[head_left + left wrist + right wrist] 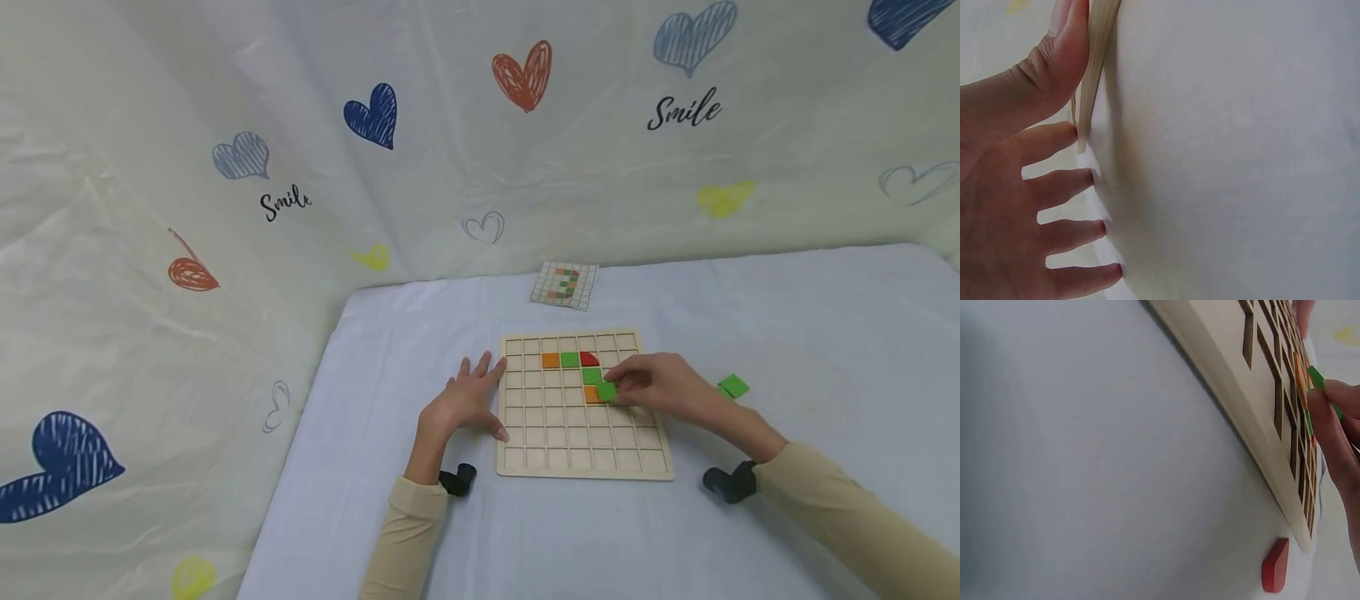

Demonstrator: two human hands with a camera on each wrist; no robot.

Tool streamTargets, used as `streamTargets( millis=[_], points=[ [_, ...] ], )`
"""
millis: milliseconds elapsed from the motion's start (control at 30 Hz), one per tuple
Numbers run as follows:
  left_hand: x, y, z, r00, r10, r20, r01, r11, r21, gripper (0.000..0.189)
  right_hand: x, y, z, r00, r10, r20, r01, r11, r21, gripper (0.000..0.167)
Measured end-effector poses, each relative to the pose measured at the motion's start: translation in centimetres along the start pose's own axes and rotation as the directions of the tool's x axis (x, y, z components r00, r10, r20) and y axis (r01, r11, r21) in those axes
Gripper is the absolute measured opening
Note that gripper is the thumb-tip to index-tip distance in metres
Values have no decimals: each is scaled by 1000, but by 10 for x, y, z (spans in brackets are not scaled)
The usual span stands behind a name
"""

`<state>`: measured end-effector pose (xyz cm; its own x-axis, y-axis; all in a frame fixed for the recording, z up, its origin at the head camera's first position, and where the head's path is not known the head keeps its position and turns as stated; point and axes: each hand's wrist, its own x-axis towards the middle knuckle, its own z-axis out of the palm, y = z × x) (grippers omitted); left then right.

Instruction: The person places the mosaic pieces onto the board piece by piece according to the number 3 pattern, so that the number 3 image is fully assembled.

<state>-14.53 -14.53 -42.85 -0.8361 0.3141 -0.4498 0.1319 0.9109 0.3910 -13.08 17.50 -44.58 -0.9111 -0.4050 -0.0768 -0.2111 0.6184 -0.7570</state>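
A square green tile (pixel 607 392) was pinched by the fingers of the right hand (pixel 663 385) over a wooden board (pixel 585 464). Orange and green squares and one round-cornered red piece (pixel 588 359) were set into the board's recessed grid. The board's left edge was touched by the left hand (pixel 461 404), its fingers spread. Loose green pieces (pixel 733 385) were scattered right of the board; a printed pattern card (pixel 565 285) was placed beyond it. The worktop (pixel 322 508) beneath the board was covered in white cloth. Behind the board, a creased pale sheet (pixel 450 50) was printed with sketched hearts and "Smile" in black script.
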Motion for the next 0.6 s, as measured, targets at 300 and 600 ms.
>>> streamTargets(
  millis=[300, 600],
  points=[
    [1, 0, -2, 1000, -2, 7, 2, 1000, -6, 121, 17, -6, 12, 1000, -11, 16, 12, 1000, -26, 27],
    [2, 0, 0, 1000, -7, 7, 7, 1000, -4, 122, 26, -11, 21, 996, -89, 10, 89, 994, -58, 24]
  ],
)
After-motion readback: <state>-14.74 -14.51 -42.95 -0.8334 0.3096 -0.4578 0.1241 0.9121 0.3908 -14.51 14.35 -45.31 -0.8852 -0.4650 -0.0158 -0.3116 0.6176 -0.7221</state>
